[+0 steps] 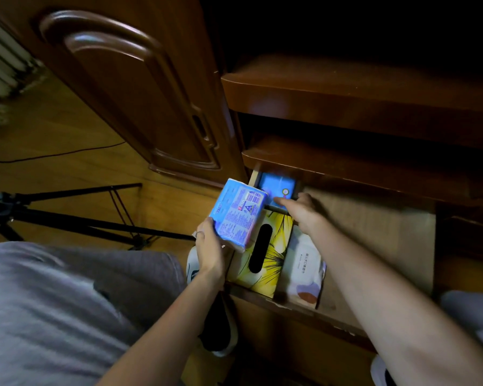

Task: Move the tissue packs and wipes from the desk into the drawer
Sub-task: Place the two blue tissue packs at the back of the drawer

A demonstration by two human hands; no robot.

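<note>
My left hand (211, 247) grips a blue and white tissue pack (239, 214) and holds it tilted above the left edge of the open wooden drawer (374, 246). My right hand (301, 210) reaches into the drawer's back left corner, fingers spread and resting against a blue tissue pack (278, 185) that lies there. A yellow tissue box (273, 254) with a black slot lies in the drawer's left part. Beside it on the right lies a white wipes pack (304, 268).
The drawer's right part shows bare wooden bottom. Desk ledges (346, 90) overhang the drawer. A cabinet door (129, 87) stands at the left. A black tripod (67, 215) and a cable lie on the wooden floor. My knees and shoes are below.
</note>
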